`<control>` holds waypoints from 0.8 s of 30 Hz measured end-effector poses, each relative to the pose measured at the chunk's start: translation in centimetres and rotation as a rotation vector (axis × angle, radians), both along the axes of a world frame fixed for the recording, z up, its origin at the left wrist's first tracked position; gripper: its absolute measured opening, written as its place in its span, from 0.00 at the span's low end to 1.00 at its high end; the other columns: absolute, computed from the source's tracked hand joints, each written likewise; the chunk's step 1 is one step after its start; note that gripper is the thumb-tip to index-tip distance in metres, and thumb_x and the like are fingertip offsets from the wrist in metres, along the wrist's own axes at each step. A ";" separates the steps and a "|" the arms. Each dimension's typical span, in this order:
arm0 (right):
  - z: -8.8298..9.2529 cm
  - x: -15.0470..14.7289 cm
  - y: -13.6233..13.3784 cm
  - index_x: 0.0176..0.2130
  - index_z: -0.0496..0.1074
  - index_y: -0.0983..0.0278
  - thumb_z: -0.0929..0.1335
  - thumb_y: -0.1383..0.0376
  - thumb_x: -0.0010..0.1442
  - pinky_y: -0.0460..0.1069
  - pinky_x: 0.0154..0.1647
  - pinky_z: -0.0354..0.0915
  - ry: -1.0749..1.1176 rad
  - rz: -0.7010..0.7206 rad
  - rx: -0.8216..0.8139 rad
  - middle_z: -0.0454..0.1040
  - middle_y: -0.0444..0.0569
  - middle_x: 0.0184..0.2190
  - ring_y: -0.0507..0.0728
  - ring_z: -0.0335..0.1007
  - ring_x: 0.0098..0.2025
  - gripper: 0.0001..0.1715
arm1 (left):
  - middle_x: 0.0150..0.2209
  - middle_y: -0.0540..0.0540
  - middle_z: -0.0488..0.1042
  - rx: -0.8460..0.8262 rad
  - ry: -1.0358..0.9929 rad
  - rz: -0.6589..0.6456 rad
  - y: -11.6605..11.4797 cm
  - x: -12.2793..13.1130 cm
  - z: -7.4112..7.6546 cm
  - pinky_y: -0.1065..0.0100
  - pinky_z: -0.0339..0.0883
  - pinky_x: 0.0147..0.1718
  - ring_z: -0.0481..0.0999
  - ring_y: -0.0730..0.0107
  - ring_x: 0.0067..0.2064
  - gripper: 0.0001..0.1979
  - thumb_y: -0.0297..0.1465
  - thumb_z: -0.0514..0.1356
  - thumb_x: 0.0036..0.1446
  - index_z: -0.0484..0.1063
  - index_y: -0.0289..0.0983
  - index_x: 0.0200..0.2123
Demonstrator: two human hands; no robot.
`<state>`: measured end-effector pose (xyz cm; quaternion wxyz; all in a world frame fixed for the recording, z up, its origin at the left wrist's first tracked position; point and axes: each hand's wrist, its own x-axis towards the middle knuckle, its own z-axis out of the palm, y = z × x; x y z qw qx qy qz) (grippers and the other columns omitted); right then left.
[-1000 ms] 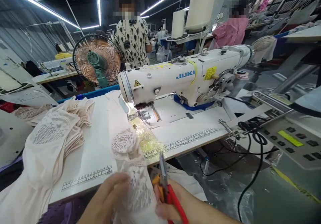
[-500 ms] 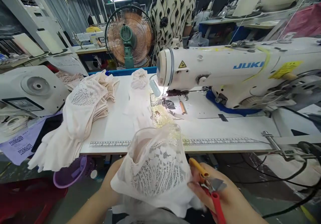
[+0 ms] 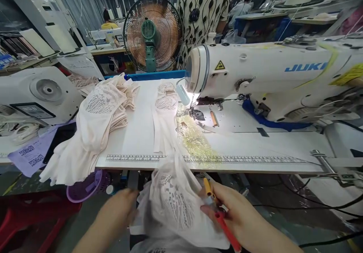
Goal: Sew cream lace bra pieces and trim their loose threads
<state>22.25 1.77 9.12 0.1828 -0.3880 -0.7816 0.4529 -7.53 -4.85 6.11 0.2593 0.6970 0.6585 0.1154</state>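
A whitish lace bra piece (image 3: 177,205) hangs over my lap below the table edge, with a strip of it trailing up onto the tabletop. My right hand (image 3: 227,207) is closed around thread snips (image 3: 224,226) with an orange and a red handle; its fingertips lie against the right side of the lace piece. At the left side of the same piece is my left hand (image 3: 124,204), smeared by motion, so its fingers cannot be made out. Another lace piece (image 3: 166,109) lies flat near the sewing machine's needle area, connected to the trailing strip.
The white sewing machine (image 3: 263,67) stands at the right, its needle lamp lit. Stacked lace pieces (image 3: 99,120) lie at the left of the table. Yellowish clear film (image 3: 195,139) runs along the tabletop. A fan (image 3: 153,33) and a person (image 3: 204,14) are behind; a purple basket (image 3: 87,188) stands below.
The lace piece has dropped from the table edge toward my lap and lies more slack. My left hand has moved out left of it. The snips stay in my right hand, shifted slightly left.
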 end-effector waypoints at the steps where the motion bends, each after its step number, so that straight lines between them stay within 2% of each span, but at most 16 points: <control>1: 0.2 -0.2 -0.1 0.28 0.57 0.61 0.62 0.72 0.51 0.46 0.28 0.58 0.000 0.036 -0.004 0.63 0.43 0.27 0.52 0.58 0.28 0.07 | 0.45 0.35 0.75 0.116 0.121 -0.012 0.2 -0.1 0.3 0.54 0.71 0.41 0.75 0.48 0.45 0.15 0.31 0.58 0.53 0.73 0.35 0.45; 3: 0.7 -0.9 -0.4 0.28 0.58 0.61 0.61 0.76 0.43 0.45 0.29 0.58 0.004 0.120 -0.008 0.65 0.44 0.28 0.52 0.60 0.29 0.12 | 0.51 0.35 0.70 0.397 0.111 -0.160 0.4 1.2 0.9 0.57 0.69 0.45 0.70 0.51 0.52 0.18 0.30 0.55 0.57 0.67 0.36 0.51; 5: 1.0 -1.7 -0.9 0.28 0.59 0.61 0.61 0.77 0.40 0.45 0.29 0.59 0.005 0.189 -0.007 0.67 0.45 0.29 0.52 0.62 0.30 0.14 | 0.52 0.37 0.69 0.629 -0.036 -0.414 0.5 3.8 1.4 0.56 0.62 0.53 0.66 0.54 0.56 0.19 0.32 0.54 0.59 0.63 0.36 0.54; 6: 1.2 -1.9 -1.2 0.28 0.59 0.61 0.62 0.77 0.40 0.45 0.30 0.60 -0.005 0.211 -0.005 0.67 0.45 0.29 0.53 0.63 0.30 0.14 | 0.46 0.38 0.73 0.703 -0.101 -0.503 0.5 5.2 1.6 0.52 0.57 0.56 0.68 0.55 0.53 0.18 0.34 0.54 0.59 0.64 0.36 0.51; 7: 1.3 -2.1 -1.4 0.28 0.59 0.61 0.62 0.76 0.40 0.45 0.30 0.60 -0.020 0.232 -0.008 0.68 0.45 0.30 0.53 0.64 0.30 0.14 | 0.39 0.40 0.75 0.728 -0.174 -0.546 0.5 6.4 1.7 0.52 0.56 0.56 0.73 0.59 0.46 0.15 0.35 0.53 0.60 0.65 0.35 0.47; 8: 1.4 -2.0 -1.6 0.28 0.59 0.62 0.62 0.76 0.41 0.44 0.29 0.60 -0.037 0.260 -0.007 0.68 0.46 0.29 0.53 0.64 0.30 0.13 | 0.31 0.43 0.75 0.719 -0.233 -0.549 0.6 7.3 1.9 0.55 0.61 0.53 0.74 0.63 0.38 0.12 0.36 0.52 0.61 0.67 0.35 0.42; 10: 1.7 -1.4 -1.6 0.28 0.59 0.62 0.62 0.77 0.40 0.43 0.28 0.58 -0.057 0.341 -0.007 0.68 0.44 0.27 0.51 0.63 0.28 0.14 | 0.22 0.48 0.71 0.594 -0.274 -0.555 0.4 7.9 2.4 0.65 0.68 0.37 0.70 0.69 0.26 0.12 0.37 0.50 0.62 0.67 0.36 0.33; 12: 2.0 -0.2 -1.1 0.26 0.58 0.62 0.62 0.78 0.39 0.43 0.26 0.56 -0.056 0.408 0.020 0.66 0.43 0.25 0.50 0.61 0.27 0.14 | 0.20 0.49 0.69 0.413 -0.254 -0.557 0.0 6.9 3.0 0.70 0.63 0.26 0.68 0.70 0.24 0.14 0.37 0.49 0.63 0.67 0.37 0.29; 14: 1.9 1.1 -0.1 0.25 0.58 0.62 0.61 0.79 0.40 0.43 0.27 0.55 -0.062 0.381 0.063 0.64 0.42 0.24 0.50 0.59 0.27 0.13 | 0.21 0.49 0.69 0.249 -0.256 -0.509 -0.3 4.9 3.6 0.72 0.61 0.25 0.68 0.71 0.24 0.13 0.35 0.51 0.62 0.68 0.37 0.28; 17: 1.1 2.4 1.9 0.26 0.60 0.63 0.60 0.79 0.43 0.43 0.27 0.54 -0.080 0.269 0.035 0.64 0.42 0.25 0.50 0.59 0.27 0.13 | 0.21 0.51 0.68 0.011 -0.331 -0.347 -0.2 2.0 3.7 0.75 0.58 0.22 0.67 0.75 0.23 0.11 0.33 0.52 0.59 0.68 0.36 0.27; 20: 0.1 2.4 3.2 0.27 0.60 0.62 0.61 0.78 0.46 0.43 0.26 0.54 -0.087 0.234 -0.015 0.64 0.41 0.25 0.50 0.58 0.26 0.11 | 0.20 0.52 0.65 -0.197 -0.352 -0.200 0.4 0.6 2.5 0.76 0.56 0.19 0.64 0.76 0.21 0.14 0.36 0.51 0.59 0.67 0.36 0.25; 24: -0.5 1.4 3.9 0.26 0.59 0.62 0.62 0.77 0.47 0.44 0.26 0.54 -0.146 0.228 -0.018 0.64 0.42 0.25 0.51 0.58 0.26 0.10 | 0.24 0.49 0.68 -0.302 -0.178 -0.167 2.4 0.4 -0.4 0.72 0.61 0.26 0.68 0.70 0.27 0.18 0.39 0.48 0.60 0.68 0.35 0.25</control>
